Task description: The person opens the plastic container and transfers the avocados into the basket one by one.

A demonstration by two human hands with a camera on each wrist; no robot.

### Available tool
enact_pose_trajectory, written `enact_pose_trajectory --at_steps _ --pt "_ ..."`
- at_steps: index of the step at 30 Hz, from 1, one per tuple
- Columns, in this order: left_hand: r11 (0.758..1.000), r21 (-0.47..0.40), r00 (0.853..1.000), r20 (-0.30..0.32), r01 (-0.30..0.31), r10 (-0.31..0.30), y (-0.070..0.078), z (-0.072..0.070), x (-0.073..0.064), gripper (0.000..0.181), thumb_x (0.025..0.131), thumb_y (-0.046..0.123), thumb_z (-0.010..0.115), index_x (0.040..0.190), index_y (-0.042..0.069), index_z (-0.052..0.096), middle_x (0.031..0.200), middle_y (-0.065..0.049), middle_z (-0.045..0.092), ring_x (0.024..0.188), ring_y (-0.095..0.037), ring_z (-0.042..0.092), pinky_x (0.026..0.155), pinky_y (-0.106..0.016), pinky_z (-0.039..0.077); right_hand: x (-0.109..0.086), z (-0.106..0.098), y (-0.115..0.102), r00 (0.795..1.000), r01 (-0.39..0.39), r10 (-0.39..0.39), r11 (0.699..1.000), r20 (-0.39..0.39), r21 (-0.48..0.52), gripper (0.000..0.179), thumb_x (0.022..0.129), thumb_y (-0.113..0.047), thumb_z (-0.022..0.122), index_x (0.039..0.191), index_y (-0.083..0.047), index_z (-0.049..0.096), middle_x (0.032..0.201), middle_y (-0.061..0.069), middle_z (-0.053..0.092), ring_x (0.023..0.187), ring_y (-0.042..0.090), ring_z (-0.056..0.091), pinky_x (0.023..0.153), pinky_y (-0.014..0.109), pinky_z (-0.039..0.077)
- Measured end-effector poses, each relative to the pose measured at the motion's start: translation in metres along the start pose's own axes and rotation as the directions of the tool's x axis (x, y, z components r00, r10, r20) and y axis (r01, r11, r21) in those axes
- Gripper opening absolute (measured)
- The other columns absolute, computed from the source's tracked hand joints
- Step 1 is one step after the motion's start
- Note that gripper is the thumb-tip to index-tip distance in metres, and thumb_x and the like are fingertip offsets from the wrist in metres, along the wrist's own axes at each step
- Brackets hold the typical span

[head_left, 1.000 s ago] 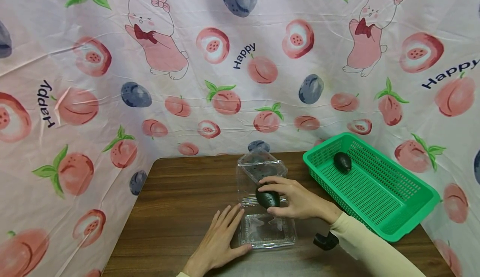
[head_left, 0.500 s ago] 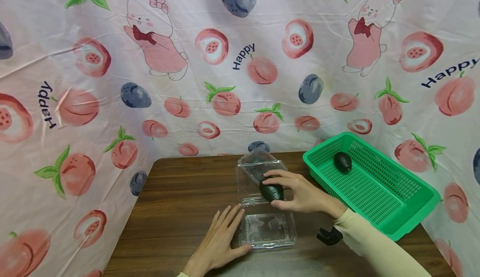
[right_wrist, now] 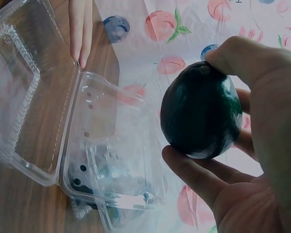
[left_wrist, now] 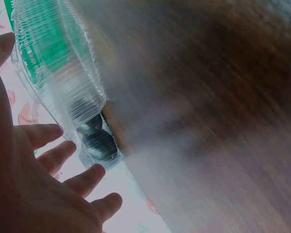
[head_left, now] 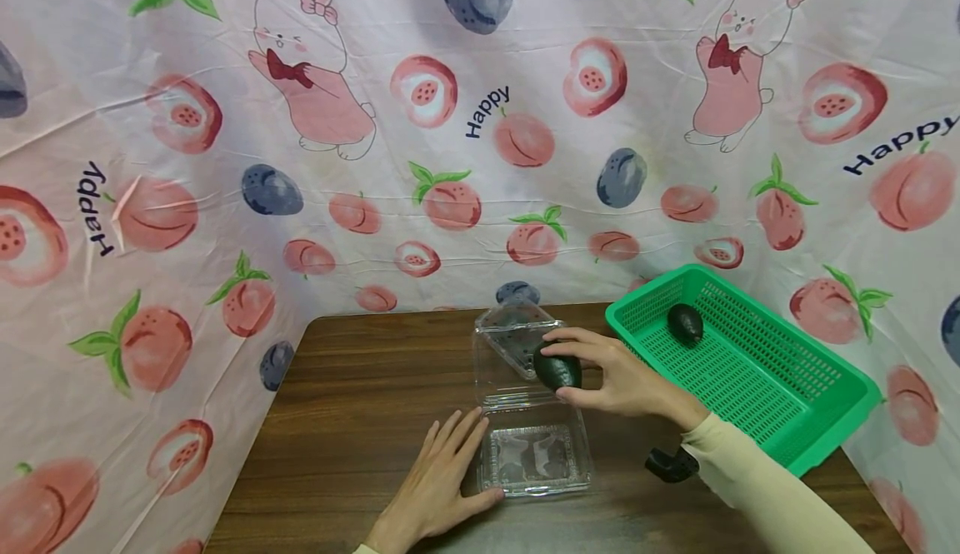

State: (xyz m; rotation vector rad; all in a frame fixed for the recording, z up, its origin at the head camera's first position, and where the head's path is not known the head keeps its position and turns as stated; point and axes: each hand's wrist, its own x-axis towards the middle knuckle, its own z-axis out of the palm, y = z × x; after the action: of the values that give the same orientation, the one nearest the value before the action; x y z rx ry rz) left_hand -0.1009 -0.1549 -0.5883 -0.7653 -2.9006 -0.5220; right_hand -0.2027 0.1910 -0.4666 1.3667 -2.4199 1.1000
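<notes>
My right hand (head_left: 626, 379) holds a dark green avocado (head_left: 557, 368) between thumb and fingers, above and in front of the raised lid of a clear plastic clamshell container (head_left: 491, 383). The right wrist view shows the avocado (right_wrist: 199, 114) large, with my fingers beneath and beside it. The container's base (head_left: 534, 483) lies on the table, nothing inside it. My left hand (head_left: 438, 483) rests at the base's left side, fingers extended and fingertips at its rim. In the left wrist view those fingers spread beside the clear plastic (left_wrist: 63, 68).
A green perforated basket (head_left: 787, 421) stands to the right with one avocado (head_left: 686, 325) in it. Dark shapes (left_wrist: 99, 143) show through clear plastic in the left wrist view. The wooden table (head_left: 360, 387) ends at a fruit-printed cloth (head_left: 450, 271). A black device (head_left: 670, 465) hangs at my right wrist.
My right hand, still gripping the avocado, has moved right and slightly away, from over the container's hinge area to in front of the lid's right side. The left hand has stayed put.
</notes>
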Motion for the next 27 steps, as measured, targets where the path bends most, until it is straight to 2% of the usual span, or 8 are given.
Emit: enact_pose_trajectory --at_steps 5,11,21,27 --pt "1.0 -0.007 1.0 0.003 -0.001 0.001 0.0 0.001 0.0 0.104 0.099 0.077 0.069 0.174 0.01 0.044 0.183 -0.011 0.041 0.167 -0.049 0.041 0.132 -0.077 0.035 -0.001 -0.005 0.001 1.0 -0.017 0.016 0.999 -0.017 -0.031 0.059 0.093 -0.015 0.091 0.148 -0.012 0.073 0.157 0.021 0.065 0.136 0.034 0.071 0.092 0.032 0.068" --pt "1.0 0.002 1.0 -0.003 -0.002 0.002 -0.001 0.001 0.0 0.104 0.099 0.078 0.069 0.174 0.011 0.044 0.183 -0.01 0.042 0.167 -0.049 0.041 0.132 -0.078 0.035 -0.004 -0.007 0.001 0.998 -0.068 0.068 0.998 -0.015 0.019 0.058 0.093 -0.012 0.091 0.148 -0.009 0.072 0.159 0.021 0.063 0.131 0.026 0.071 0.089 0.032 0.071" --pt "1.0 -0.008 1.0 -0.007 0.006 -0.006 -0.002 0.002 0.0 0.104 0.099 0.08 0.067 0.174 0.012 0.044 0.183 -0.008 0.042 0.167 -0.049 0.041 0.13 -0.075 0.04 -0.009 -0.008 0.006 0.997 -0.068 0.069 0.996 -0.031 0.055 0.057 0.093 -0.009 0.091 0.147 -0.007 0.072 0.157 0.022 0.063 0.132 0.016 0.069 0.09 0.033 0.071" --pt "1.0 0.0 1.0 -0.01 0.007 -0.007 -0.002 0.002 0.001 0.103 0.099 0.079 0.069 0.174 0.013 0.045 0.183 -0.01 0.042 0.167 -0.049 0.042 0.131 -0.073 0.04 -0.012 -0.011 0.007 0.993 -0.117 0.119 0.989 -0.013 0.088 0.057 0.096 -0.009 0.09 0.15 -0.007 0.071 0.16 0.023 0.06 0.129 0.019 0.072 0.093 0.036 0.072"
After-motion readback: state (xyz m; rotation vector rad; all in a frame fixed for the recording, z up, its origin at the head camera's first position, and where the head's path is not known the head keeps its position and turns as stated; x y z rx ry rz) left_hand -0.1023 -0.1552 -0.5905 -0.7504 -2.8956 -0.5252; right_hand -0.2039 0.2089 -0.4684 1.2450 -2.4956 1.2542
